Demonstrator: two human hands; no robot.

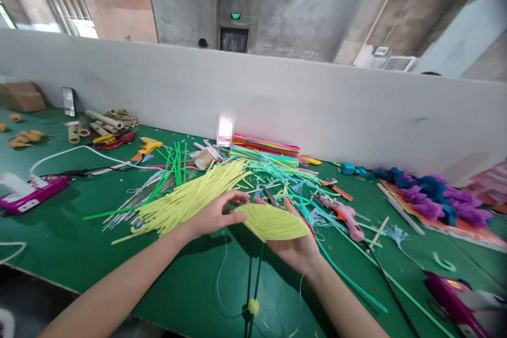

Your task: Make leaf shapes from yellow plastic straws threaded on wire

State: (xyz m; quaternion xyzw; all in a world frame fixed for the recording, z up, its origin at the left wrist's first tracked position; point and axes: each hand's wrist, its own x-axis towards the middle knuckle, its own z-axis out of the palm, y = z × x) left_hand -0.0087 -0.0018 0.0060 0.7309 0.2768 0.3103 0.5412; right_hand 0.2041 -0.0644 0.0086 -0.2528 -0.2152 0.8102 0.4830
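A flat yellow leaf-shaped piece (273, 222) made of fuzzy stems rests on my right hand (297, 245), palm up, fingers curled under its edge. My left hand (216, 215) pinches the leaf's left tip between thumb and fingers. A thin dark stem with a small yellow ball (253, 306) hangs below the leaf. Just behind my left hand lies a heap of yellow fuzzy stems (190, 198) on the green table (79, 243).
Green stems (174, 166), stacked coloured stems (265, 149) and a paper cup (206, 158) lie behind. Glue guns: yellow (147, 145), pink (348, 216), magenta (455, 293). A power strip (31, 193) sits left, blue-purple fluffy pieces (431, 195) right. A grey partition wall (277, 95) backs the table.
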